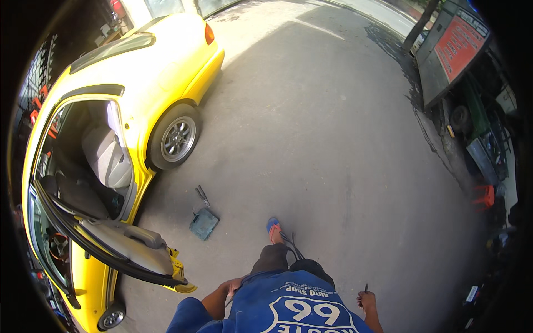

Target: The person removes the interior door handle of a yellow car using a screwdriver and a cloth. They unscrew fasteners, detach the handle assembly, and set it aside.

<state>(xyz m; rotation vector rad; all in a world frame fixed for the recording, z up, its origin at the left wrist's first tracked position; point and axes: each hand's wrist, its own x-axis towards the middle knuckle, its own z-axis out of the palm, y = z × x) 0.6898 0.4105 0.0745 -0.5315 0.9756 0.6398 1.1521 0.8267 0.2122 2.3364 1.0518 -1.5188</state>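
Note:
My right hand hangs at my right side, closed around a thin dark stick-like thing whose tip points up and away from me. What kind of thing it is, I cannot make out. My left hand is against my left hip, its fingers mostly hidden by the blue shirt. To my left stands a yellow car with its door swung wide. On the ground between the car and me lie a dark green flat case and, just beyond it, a pliers-like tool.
A dark cable or strap trails beside my sandalled foot. Grey pavement stretches ahead. Along the right edge are a red sign board, a red plastic object and assorted vehicle parts.

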